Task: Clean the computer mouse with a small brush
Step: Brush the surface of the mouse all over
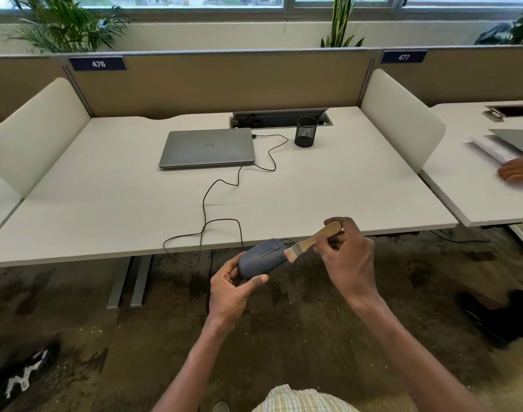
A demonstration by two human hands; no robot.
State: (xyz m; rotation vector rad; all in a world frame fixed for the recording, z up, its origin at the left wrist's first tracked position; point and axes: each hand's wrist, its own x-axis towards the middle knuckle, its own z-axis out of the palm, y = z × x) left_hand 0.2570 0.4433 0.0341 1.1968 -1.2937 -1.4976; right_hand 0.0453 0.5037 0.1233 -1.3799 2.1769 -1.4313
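A dark blue-grey wired computer mouse (261, 258) is held in the air just in front of the desk's near edge, its top side up. My left hand (233, 288) grips it from below and behind, thumb along its near side. My right hand (348, 257) holds a small brush (309, 240) with a wooden handle and a metal ferrule. The pale bristles touch the mouse's right front side. The mouse's black cable (205, 215) loops over the desk edge and runs back to the laptop.
On the white desk (105, 209) lie a shut grey laptop (208, 147) and a black mesh pen cup (305, 131) by a cable tray. White side dividers flank the desk. Another person's hand (517, 169) rests on the right-hand desk. Shoes lie on the floor at the left and right.
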